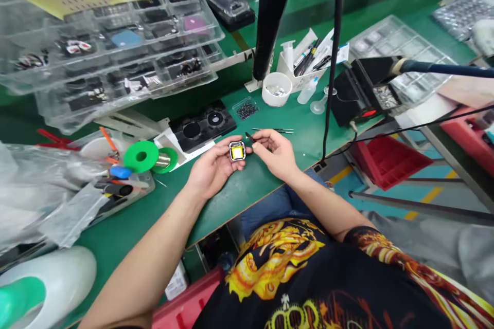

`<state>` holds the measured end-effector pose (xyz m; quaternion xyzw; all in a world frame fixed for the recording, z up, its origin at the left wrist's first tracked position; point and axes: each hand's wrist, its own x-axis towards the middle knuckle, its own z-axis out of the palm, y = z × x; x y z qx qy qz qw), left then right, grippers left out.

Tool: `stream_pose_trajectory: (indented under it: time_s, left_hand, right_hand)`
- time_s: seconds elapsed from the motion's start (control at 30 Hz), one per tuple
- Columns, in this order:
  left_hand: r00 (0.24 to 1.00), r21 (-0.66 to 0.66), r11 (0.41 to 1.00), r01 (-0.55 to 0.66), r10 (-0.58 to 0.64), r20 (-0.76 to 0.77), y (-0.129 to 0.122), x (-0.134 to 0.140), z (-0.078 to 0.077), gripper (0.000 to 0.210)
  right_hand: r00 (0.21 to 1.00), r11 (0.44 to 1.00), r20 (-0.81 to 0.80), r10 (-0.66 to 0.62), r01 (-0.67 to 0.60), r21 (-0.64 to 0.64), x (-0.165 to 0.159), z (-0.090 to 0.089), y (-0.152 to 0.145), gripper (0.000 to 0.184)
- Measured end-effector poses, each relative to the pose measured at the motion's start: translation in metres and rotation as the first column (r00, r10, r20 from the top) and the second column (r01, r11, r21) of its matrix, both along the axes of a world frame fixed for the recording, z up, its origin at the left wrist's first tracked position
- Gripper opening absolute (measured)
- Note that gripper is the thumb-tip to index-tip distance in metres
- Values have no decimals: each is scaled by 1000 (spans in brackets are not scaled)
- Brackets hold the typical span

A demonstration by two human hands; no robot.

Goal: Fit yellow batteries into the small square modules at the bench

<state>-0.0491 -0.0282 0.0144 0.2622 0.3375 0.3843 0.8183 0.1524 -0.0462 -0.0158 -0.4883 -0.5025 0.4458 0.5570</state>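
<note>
My left hand (212, 169) is closed on a small square watch case (237, 151) with rounded corners, a silvery rim and a yellow and white inside facing up. Just to its right, my right hand (273, 153) pinches a slim black piece (250, 137) between thumb and forefinger; most of it is hidden by the fingers, and its kind cannot be made out. The black piece points up and left, close to the case's upper right edge; whether they touch is unclear. Behind my right hand lie thin metal tools (280, 130) on the green bench (231, 198).
Beyond my hands are a black tray (203, 124), a small dish of dark bits (247, 109), a white cup (277, 88) and a pen holder (299, 76). Solder spools (133, 159) stand left, under clear compartment boxes (154, 61). A black cable (332, 77) hangs at right.
</note>
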Motion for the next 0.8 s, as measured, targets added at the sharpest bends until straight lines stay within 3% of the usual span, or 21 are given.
stream_pose_trajectory:
  time_s: [0.8]
  left_hand:
    - [1000, -15, 1000, -16, 16, -27, 2, 0, -1, 35]
  right_hand:
    - [999, 1000, 36, 1, -1, 2, -2, 5, -1, 25]
